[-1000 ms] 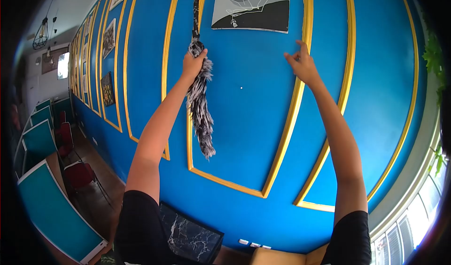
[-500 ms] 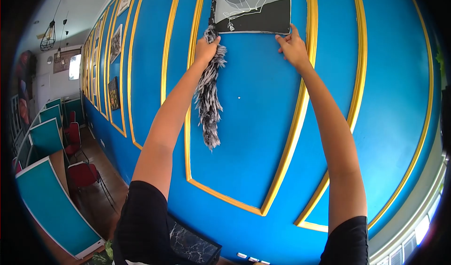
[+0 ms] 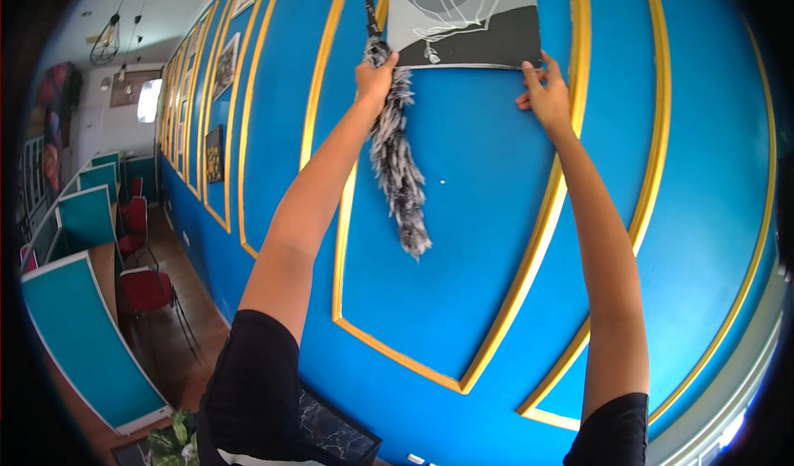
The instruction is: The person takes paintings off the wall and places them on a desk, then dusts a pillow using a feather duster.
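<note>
A canvas picture (image 3: 463,40) with white line art on grey and black hangs at the top of the view, its upper part cut off. My left hand (image 3: 376,81) is closed around a fluffy grey-and-black duster (image 3: 401,181), with the thumb at the picture's lower left corner. The duster's dark handle (image 3: 370,3) points up beside the picture, and its fluffy end dangles below my hand. At the lower right corner, my right hand (image 3: 547,98) grips the picture's edge between thumb and fingers.
Gold moulding (image 3: 533,243) frames panels on the blue wall (image 3: 447,301). More framed pictures (image 3: 215,153) hang farther left. Teal partitions (image 3: 95,342) and red chairs (image 3: 147,288) stand at left. A black marbled surface (image 3: 335,429) and a leafy plant (image 3: 174,441) are below.
The picture and both hands appear farther right and slightly lower as the view shifts. The duster's fluffy end has swung to the right. Both hands keep their hold.
</note>
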`<action>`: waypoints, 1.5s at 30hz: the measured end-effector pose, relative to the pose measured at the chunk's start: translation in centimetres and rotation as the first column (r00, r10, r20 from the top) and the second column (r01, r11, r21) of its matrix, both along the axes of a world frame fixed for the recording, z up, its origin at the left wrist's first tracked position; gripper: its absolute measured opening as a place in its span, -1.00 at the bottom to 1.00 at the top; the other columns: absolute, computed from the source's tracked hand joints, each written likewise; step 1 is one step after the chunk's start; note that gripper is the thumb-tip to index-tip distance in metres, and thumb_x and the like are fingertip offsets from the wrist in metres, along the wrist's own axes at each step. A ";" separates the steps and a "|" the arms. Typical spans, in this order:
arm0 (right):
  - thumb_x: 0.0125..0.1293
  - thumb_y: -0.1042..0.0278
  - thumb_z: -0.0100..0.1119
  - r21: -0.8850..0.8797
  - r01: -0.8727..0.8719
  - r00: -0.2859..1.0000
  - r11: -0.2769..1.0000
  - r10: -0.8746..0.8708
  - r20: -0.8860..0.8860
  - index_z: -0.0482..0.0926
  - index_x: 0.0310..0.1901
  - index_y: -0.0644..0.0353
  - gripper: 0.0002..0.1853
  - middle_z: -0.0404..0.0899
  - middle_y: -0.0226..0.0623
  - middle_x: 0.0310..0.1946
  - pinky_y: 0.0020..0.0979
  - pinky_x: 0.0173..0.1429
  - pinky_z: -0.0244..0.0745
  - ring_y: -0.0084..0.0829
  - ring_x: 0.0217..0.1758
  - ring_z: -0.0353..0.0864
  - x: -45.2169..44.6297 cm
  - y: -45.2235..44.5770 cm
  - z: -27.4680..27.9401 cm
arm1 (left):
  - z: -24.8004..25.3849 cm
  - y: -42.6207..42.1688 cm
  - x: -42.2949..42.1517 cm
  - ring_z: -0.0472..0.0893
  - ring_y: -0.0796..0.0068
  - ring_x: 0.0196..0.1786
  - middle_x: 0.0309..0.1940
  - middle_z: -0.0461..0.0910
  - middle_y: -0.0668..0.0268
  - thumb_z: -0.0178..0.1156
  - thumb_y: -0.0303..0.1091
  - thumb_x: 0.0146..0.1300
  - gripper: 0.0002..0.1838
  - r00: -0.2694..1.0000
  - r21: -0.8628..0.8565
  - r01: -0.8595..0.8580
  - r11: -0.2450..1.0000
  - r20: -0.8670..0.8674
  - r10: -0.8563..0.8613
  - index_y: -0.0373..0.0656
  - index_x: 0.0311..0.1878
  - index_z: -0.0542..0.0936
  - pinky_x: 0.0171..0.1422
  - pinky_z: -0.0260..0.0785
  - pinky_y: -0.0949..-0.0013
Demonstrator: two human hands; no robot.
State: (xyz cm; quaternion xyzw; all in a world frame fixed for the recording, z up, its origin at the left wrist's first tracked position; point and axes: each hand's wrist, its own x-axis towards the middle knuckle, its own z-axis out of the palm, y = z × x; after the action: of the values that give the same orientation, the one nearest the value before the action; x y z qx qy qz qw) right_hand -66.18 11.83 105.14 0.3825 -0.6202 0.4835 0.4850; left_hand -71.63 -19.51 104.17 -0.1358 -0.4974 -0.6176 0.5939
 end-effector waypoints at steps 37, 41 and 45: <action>0.42 0.16 0.14 -0.327 -0.135 0.277 0.935 0.353 0.894 0.25 0.09 0.19 -0.59 0.38 -0.31 -0.37 -0.54 -0.64 0.28 -0.58 -0.69 0.36 26.6 -14.8 -56.8 | -52.4 -8.9 47.9 0.38 0.67 -0.41 -0.55 0.49 0.45 0.34 -0.36 0.22 -0.76 0.621 -0.020 -0.212 0.977 0.769 0.151 -0.30 -0.41 0.52 -0.30 0.31 0.42; 0.42 0.12 0.13 -0.368 -0.130 -0.018 0.921 0.369 0.929 0.26 0.12 0.19 -0.57 0.38 -0.29 -0.30 -0.53 -0.63 0.30 -0.58 -0.65 0.36 31.1 -14.9 -61.0 | -54.6 -8.8 52.5 0.38 0.68 -0.41 -0.52 0.50 0.47 0.38 -0.31 0.20 -0.74 0.461 -0.051 -0.212 0.976 0.875 0.146 -0.26 -0.42 0.52 -0.28 0.31 0.45; 0.44 0.02 0.07 -0.380 -0.228 -0.154 0.896 0.352 0.923 0.20 0.19 0.13 -0.52 0.44 -0.33 -0.40 -0.58 -0.63 0.27 -0.55 -0.67 0.44 33.2 -13.1 -65.5 | -55.1 -6.3 56.1 0.38 0.67 -0.40 -0.53 0.49 0.44 0.36 -0.32 0.19 -0.74 0.286 -0.119 -0.262 0.958 0.938 0.195 -0.30 -0.39 0.53 -0.27 0.31 0.44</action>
State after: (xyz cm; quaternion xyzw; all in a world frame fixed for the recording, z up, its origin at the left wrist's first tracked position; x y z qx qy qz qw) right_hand -32.97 -1.23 39.60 0.0151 -0.6485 0.7263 -0.2273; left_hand -15.58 -25.83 49.05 0.3378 -0.7445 -0.5036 0.2793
